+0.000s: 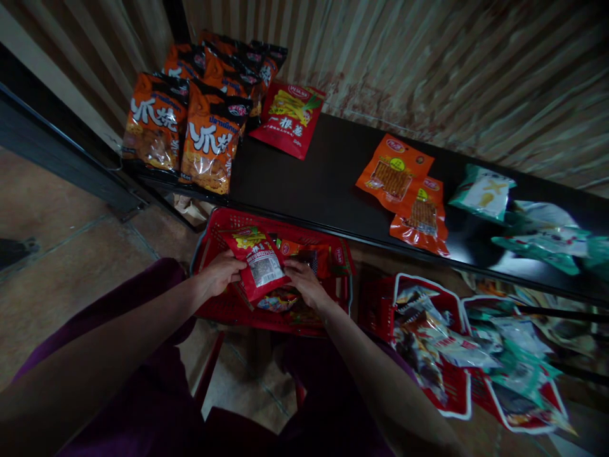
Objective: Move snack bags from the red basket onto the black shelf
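Observation:
A red snack bag (259,261), its back label with a barcode facing up, is held between both hands over a red plastic basket (202,310). My left hand (222,273) pinches its left edge. On the opposite side, my right hand (303,279) grips the right edge with closed fingers. Beneath lie more packets, among them an orange one (322,259) and a colourful shiny one (278,300). A similar red bag (290,120) lies on the black shelf (295,184) above the basket.
Several orange-and-black snack bags (212,136) stand at the shelf's left end. Two orange packets (394,170) and some green-and-white packets (485,192) lie farther right. Two red baskets with white rims (469,387) hold packets at lower right. A corrugated wall (428,70) rises behind the shelf.

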`<state>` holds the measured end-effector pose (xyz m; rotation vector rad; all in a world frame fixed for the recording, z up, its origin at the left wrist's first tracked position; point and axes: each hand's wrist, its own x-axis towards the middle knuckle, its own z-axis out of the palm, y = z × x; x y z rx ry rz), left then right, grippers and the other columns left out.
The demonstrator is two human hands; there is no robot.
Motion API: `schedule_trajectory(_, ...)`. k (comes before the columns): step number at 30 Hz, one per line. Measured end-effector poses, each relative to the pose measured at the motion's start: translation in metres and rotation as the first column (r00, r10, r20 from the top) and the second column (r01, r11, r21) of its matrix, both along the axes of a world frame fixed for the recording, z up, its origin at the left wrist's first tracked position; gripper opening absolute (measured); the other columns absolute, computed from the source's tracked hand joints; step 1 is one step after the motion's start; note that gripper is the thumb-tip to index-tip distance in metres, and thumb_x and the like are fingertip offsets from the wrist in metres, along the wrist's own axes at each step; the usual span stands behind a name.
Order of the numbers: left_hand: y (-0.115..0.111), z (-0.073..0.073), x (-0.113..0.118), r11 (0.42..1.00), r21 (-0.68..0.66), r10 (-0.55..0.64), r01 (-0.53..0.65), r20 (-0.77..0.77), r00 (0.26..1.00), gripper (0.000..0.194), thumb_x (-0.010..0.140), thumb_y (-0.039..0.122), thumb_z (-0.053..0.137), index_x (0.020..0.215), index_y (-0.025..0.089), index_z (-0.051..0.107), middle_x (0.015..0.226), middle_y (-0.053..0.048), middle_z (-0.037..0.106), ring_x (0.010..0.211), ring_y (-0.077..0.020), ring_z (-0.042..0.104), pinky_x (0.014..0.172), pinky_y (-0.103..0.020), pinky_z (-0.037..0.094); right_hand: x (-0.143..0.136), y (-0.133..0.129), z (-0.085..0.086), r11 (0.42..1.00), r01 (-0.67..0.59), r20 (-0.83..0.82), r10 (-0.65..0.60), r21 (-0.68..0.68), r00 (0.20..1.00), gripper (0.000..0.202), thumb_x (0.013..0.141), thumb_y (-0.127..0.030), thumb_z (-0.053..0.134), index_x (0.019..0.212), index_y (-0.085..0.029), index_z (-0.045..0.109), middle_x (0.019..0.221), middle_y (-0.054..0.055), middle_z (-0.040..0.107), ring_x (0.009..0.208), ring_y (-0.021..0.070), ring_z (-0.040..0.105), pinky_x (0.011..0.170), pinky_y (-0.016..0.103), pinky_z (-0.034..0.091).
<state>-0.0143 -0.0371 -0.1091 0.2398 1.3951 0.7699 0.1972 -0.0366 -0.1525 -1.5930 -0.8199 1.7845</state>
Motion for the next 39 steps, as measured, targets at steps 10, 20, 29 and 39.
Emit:
schedule_trajectory(10,-0.005,0.008,0.006,0.997,0.059,-0.059,0.059,0.008,0.998,0.031,0.057,0.001,0.063,0.085,0.014,0.065,0.077,-0.004,0.070,0.067,-0.0158,0.064,0.065,-0.028,0.051,-0.011,-0.001,0.012,0.912,-0.259,0.226,0.192,0.319,0.955,0.037,0.074,-0.029,0.065,0.111,-0.028,0.064,0.119,0.002,0.064,0.112,0.0199,0.057,0.104,0.038,0.039)
schedule_trajectory(20,-0.007,0.005,0.015,0.984,0.067,-0.162,0.165,-0.041,0.986,0.021,0.064,0.002,0.064,0.083,0.012,0.063,0.086,-0.005,0.067,0.073,-0.0151,0.063,0.071,-0.030,0.053,-0.014,-0.007,0.045,0.840,-0.533,0.042,0.531,0.103,0.846,0.070,0.077,-0.057,0.060,0.138,-0.027,0.041,0.140,0.005,0.047,0.130,0.0280,0.042,0.111,0.049,0.029)
schedule_trajectory(29,-0.008,0.010,0.016,0.952,0.179,-0.274,0.250,0.128,0.953,0.029,0.072,0.035,0.071,0.091,0.014,0.063,0.095,-0.006,0.064,0.082,-0.0162,0.063,0.084,-0.037,0.051,-0.013,-0.008,0.037,0.943,-0.325,-0.275,0.294,-0.075,0.915,0.075,0.061,-0.025,0.075,0.131,-0.030,0.047,0.136,0.002,0.051,0.119,0.0226,0.053,0.100,0.038,0.043)
schedule_trajectory(39,-0.005,0.016,0.015,0.950,0.158,-0.278,0.268,0.042,0.960,0.020,0.070,0.030,0.069,0.079,0.013,0.065,0.083,-0.009,0.069,0.074,-0.0175,0.065,0.077,-0.033,0.049,-0.016,-0.005,0.034,0.924,-0.240,-0.327,0.137,-0.297,0.935,0.065,0.052,-0.006,0.058,0.115,-0.021,0.050,0.052,-0.010,0.057,0.039,0.0083,0.049,0.043,0.019,0.038)
